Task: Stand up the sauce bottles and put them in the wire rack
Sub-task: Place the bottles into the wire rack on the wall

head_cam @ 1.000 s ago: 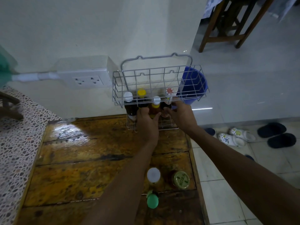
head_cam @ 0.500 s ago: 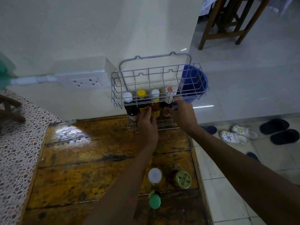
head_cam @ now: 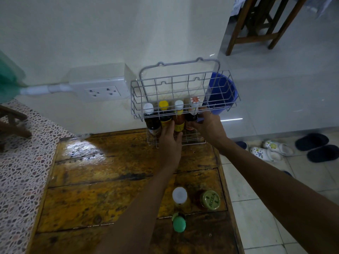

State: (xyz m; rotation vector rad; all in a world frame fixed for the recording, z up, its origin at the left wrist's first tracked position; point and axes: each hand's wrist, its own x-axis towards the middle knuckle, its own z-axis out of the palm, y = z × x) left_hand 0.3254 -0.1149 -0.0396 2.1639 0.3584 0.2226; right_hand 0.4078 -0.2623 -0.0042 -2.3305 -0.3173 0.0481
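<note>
- Four sauce bottles stand upright in a row in the wire rack at the worktop's far edge.
- Left hand touches them with straight, parted fingers.
- Right hand curls round the rightmost bottle.
- Three more containers stand nearer on the worktop.

Dim, bluish cast; glare patch on wet tabletop; wide-angle edge bending.
</note>
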